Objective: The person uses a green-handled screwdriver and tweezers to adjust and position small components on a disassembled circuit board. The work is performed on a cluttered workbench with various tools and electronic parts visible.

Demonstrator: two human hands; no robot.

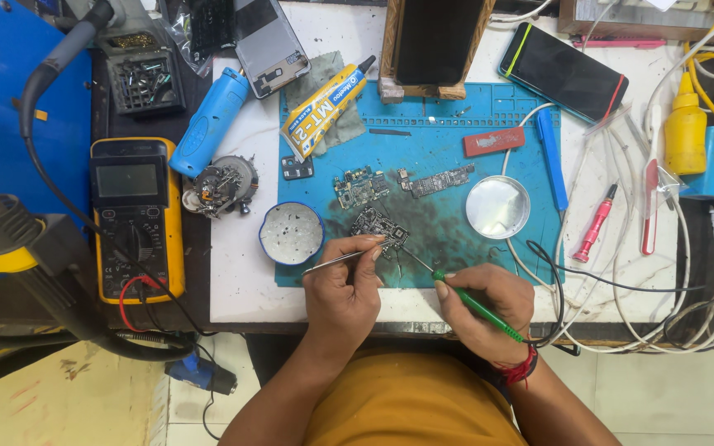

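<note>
Small dark rectangular circuit board (378, 223) lies on the stained blue silicone work mat (423, 149), just ahead of both hands. Left hand (342, 289) pinches slim metal tweezers (345, 258), tips at the board's near edge. Right hand (483, 307) grips a green-handled fine probe (464, 296), tip touching the board's lower right corner. Risk, as judged: the board sits unclamped; side pressure from the probe could skate it across the mat or lift a component. Two more bare boards (398, 183) and a round white dish (292, 233) stand near; a slip could strike them
</note>
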